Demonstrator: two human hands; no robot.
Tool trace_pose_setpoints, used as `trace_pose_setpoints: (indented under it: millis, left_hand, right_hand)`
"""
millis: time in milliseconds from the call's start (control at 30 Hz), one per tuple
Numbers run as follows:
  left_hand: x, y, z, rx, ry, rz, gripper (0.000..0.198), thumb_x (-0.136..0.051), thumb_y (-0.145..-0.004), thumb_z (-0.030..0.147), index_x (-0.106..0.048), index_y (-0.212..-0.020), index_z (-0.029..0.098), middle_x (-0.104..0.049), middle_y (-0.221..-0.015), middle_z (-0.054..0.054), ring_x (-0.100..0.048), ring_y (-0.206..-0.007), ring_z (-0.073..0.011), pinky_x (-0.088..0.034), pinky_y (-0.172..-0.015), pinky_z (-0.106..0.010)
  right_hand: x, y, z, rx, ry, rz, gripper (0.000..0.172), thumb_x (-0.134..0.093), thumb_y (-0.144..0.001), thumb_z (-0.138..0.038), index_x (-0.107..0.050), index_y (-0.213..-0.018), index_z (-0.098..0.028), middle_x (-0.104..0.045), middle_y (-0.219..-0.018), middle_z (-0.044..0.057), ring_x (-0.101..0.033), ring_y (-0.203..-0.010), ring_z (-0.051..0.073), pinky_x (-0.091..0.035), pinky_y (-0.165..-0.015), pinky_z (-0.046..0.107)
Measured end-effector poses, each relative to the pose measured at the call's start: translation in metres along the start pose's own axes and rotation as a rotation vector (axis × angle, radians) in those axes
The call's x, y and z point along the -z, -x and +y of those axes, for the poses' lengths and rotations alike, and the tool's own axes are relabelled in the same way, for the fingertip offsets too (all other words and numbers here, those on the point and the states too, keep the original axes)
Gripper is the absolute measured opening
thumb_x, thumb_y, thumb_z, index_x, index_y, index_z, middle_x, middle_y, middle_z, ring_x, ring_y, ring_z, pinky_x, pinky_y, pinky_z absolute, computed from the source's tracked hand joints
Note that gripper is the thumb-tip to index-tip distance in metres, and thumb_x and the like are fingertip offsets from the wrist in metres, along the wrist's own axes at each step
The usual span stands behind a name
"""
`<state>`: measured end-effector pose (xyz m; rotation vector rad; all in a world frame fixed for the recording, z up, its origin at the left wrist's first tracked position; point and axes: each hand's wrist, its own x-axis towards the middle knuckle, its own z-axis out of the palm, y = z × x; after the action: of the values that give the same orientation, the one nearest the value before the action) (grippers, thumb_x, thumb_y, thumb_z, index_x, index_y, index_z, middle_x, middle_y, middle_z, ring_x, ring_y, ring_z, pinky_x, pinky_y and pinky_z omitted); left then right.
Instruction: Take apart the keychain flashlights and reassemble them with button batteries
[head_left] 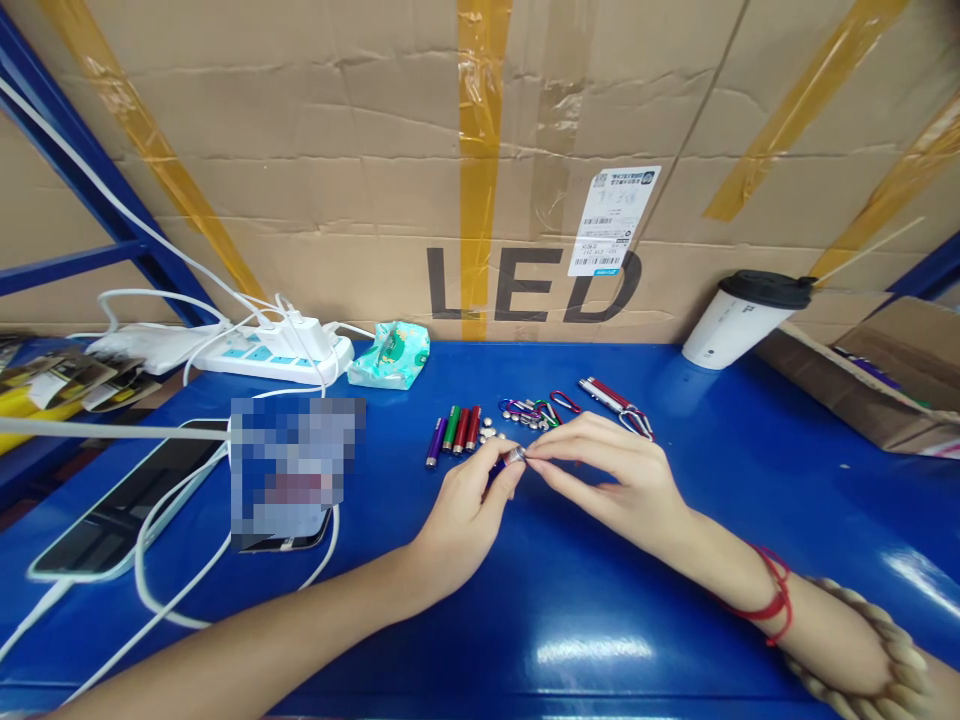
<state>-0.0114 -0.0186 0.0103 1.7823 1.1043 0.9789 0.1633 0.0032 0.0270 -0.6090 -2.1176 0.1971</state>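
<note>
My left hand (pixel 471 500) pinches a small dark cylinder with a silvery end (pixel 515 456). At that end, the thumb and fingertips of my right hand (pixel 619 475) are pressed together; whatever lies between them is too small to make out. Just beyond my left hand, several short metal tubes lie side by side: a purple one (pixel 436 443), a green one (pixel 451 428) and red ones (pixel 473 427). Small silvery round pieces (pixel 488 432) and coloured carabiner clips (pixel 534 411) are heaped beside them. Farther right lie slim red and silver penlights (pixel 606 395) with a clip.
On the left of the blue table (pixel 600 580) are a phone (pixel 127 500), white cables, a power strip (pixel 274 355) and a green tissue pack (pixel 391 356). A lidded cup (pixel 739 318) and an open cardboard box (pixel 870 390) stand at the right. A large carton (pixel 337 180) rises behind.
</note>
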Motion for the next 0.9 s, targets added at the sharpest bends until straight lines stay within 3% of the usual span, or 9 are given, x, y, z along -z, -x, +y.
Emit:
trace_pose_setpoints:
  millis: [333, 533, 600, 667, 767, 900]
  left_hand:
    - [0.001, 0.000, -0.003, 0.017, 0.013, -0.037, 0.017, -0.035, -0.092, 0.029, -0.047, -0.087, 0.018, -0.044, -0.064, 0.004, -0.043, -0.060, -0.0109, -0.034, -0.059, -0.021]
    - [0.001, 0.000, -0.002, 0.078, -0.033, -0.087, 0.021, -0.032, -0.092, 0.033, -0.041, -0.080, 0.019, -0.043, -0.064, 0.004, -0.041, -0.058, -0.0113, -0.031, -0.056, -0.022]
    - [0.000, 0.001, -0.001, 0.109, -0.057, -0.111, 0.021, -0.034, -0.091, 0.036, -0.040, -0.080, 0.020, -0.039, -0.060, 0.006, -0.037, -0.052, -0.0109, -0.028, -0.052, -0.022]
    - [-0.001, 0.004, 0.001, 0.110, -0.100, -0.159, 0.019, -0.038, -0.090, 0.037, -0.039, -0.081, 0.021, -0.038, -0.059, 0.006, -0.035, -0.050, -0.0107, -0.026, -0.050, -0.022]
    - [-0.002, 0.007, 0.003, 0.031, -0.182, -0.252, 0.014, -0.041, -0.089, 0.033, -0.039, -0.082, 0.022, -0.044, -0.067, 0.005, -0.041, -0.057, -0.0115, -0.028, -0.055, -0.022]
    - [-0.003, 0.011, 0.005, -0.028, -0.227, -0.308, 0.010, -0.041, -0.089, 0.030, -0.038, -0.084, 0.023, -0.047, -0.072, 0.005, -0.045, -0.063, -0.0122, -0.032, -0.061, -0.022]
  right_hand:
    - [-0.001, 0.002, 0.002, -0.094, -0.091, -0.182, 0.012, -0.058, -0.087, -0.017, -0.061, -0.098, -0.018, -0.058, -0.101, 0.007, -0.057, -0.092, 0.017, -0.049, -0.082, 0.030]
    - [-0.001, 0.003, 0.006, -0.279, -0.044, -0.159, 0.012, -0.057, -0.087, -0.027, -0.057, -0.097, -0.020, -0.059, -0.094, 0.004, -0.057, -0.081, 0.016, -0.048, -0.055, 0.023]
    - [-0.001, 0.003, 0.010, -0.330, 0.003, -0.178, 0.015, -0.052, -0.090, -0.029, -0.055, -0.102, -0.020, -0.059, -0.097, 0.005, -0.056, -0.085, 0.017, -0.050, -0.061, 0.025]
    - [-0.002, 0.003, 0.015, -0.308, 0.067, -0.248, 0.020, -0.046, -0.093, -0.028, -0.054, -0.110, -0.021, -0.057, -0.107, 0.006, -0.054, -0.097, 0.019, -0.050, -0.077, 0.031]
    - [-0.007, 0.004, 0.020, -0.221, 0.192, -0.395, 0.031, -0.044, -0.094, -0.026, -0.049, -0.124, -0.022, -0.051, -0.122, 0.009, -0.045, -0.114, 0.023, -0.040, -0.095, 0.043]
    - [-0.012, 0.006, 0.022, -0.164, 0.341, -0.506, 0.041, -0.044, -0.094, -0.027, -0.040, -0.135, -0.020, -0.042, -0.132, 0.013, -0.038, -0.121, 0.027, -0.037, -0.096, 0.048]
